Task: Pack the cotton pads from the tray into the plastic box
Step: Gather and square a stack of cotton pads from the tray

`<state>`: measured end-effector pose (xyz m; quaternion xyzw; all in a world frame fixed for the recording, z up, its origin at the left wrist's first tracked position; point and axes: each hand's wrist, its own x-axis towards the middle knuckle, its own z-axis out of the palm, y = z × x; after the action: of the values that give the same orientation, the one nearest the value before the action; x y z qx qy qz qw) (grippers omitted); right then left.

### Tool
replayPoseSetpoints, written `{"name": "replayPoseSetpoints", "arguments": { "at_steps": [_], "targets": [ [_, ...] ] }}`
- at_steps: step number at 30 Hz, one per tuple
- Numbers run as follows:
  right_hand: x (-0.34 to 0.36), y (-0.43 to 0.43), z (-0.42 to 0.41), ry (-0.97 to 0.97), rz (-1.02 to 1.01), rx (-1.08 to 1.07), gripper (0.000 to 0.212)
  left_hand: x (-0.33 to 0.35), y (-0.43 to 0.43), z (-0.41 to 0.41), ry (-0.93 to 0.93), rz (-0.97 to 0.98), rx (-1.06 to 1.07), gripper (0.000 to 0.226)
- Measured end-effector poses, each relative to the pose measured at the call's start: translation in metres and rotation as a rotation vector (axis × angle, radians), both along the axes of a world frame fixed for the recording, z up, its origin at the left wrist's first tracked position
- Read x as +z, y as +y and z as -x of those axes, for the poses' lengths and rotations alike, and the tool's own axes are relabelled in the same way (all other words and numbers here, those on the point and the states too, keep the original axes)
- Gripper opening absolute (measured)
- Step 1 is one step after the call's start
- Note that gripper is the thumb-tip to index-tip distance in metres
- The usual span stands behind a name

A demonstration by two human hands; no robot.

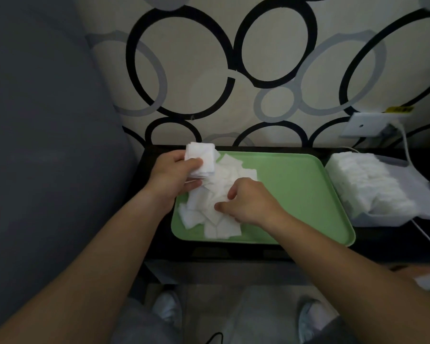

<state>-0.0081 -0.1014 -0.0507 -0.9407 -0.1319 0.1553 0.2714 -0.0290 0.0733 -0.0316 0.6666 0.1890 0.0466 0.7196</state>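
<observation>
Pads (221, 192): white, square, soft-fibre sheets, lying in a loose overlapping heap on the left part of the tray (296, 194), centre of frame. Left hand (174, 175) is gripping a squared-off stack (201, 158) of them, thumb across its front face, holding it over the tray's upper-left corner. Right hand (248, 202) is resting on the heap, fingers curled, thumb and forefinger pinching at the pads. Tray is looking like smooth green plastic, rectangular, with rounded corners and a raised lip. Box (372, 220) is sitting just beside the tray, right of frame: translucent, pads inside standing on edge in tight rows. Both are sitting on a black table (382, 244). Wall (209, 58) behind is showing black and grey rings; a socket (365, 125) with a white cable (406, 145) is sitting upper right.
</observation>
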Motion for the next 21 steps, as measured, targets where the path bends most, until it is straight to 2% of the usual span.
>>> {"name": "replayPoseSetpoints", "arguments": {
  "at_steps": [3, 7, 12, 16, 19, 21],
  "targets": [
    [-0.001, -0.001, -0.002, 0.085, -0.146, -0.047, 0.029, 0.0, -0.001, 0.0, 0.003, -0.005, 0.001, 0.021],
    [0.009, -0.013, -0.009, 0.236, -0.321, -0.074, 0.032, 0.0, 0.0, -0.001, 0.005, -0.004, 0.009, 0.022],
    [0.02, -0.041, -0.022, 0.286, -0.348, -0.026, 0.026, 0.001, -0.001, -0.001, 0.009, -0.003, 0.009, 0.019],
    [0.009, -0.048, -0.027, 0.331, -0.391, -0.068, 0.033, 0.0, -0.006, -0.002, 0.017, -0.02, 0.003, 0.015],
    [0.004, -0.049, -0.027, 0.381, -0.417, -0.076, 0.04, 0.0, -0.011, -0.002, 0.027, -0.038, -0.02, 0.021],
    [0.01, -0.051, -0.028, 0.376, -0.458, -0.067, 0.035, 0.0, -0.015, -0.002, 0.026, -0.048, -0.042, 0.019]
  ]
}}
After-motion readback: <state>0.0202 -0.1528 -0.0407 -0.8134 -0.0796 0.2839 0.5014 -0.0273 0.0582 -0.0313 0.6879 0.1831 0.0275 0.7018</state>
